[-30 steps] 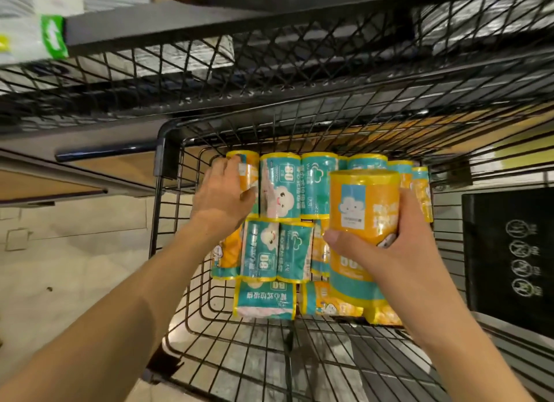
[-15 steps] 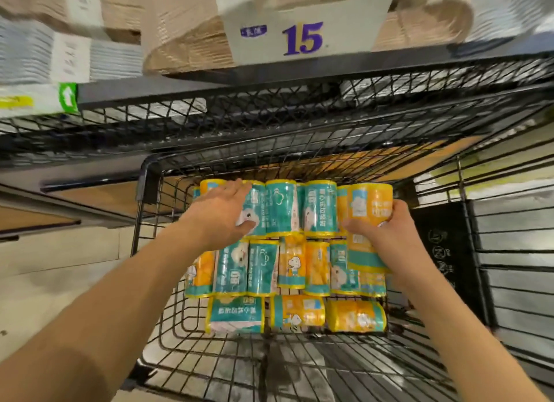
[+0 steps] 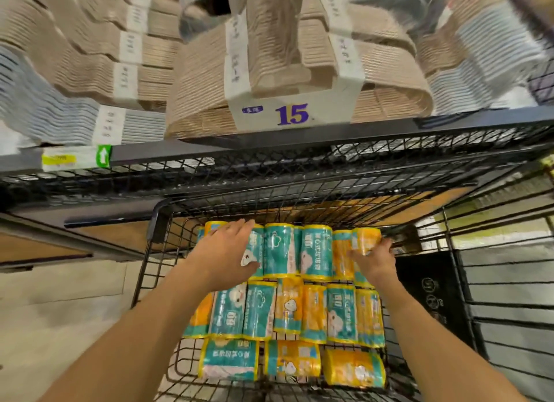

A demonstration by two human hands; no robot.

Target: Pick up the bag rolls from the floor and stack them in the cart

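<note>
A person is seating an orange roll (image 3: 364,251) at the 2 o'clock end of the top row of bag rolls (image 3: 287,281) stacked in the wire cart (image 3: 156,221). The right hand (image 3: 373,262) curls round it; the left hand (image 3: 227,251) lies flat, fingers straight, on the rolls at 10 o'clock. The likely next move is to let go and reach to the floor for more.

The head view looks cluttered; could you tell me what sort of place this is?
Probably a shop stockroom or store aisle. Banded bundles of hangers sit on a dark metal shelf carrying a price strip, and both hands rest on packaged bag rolls stacked in a black wire cart.
</note>
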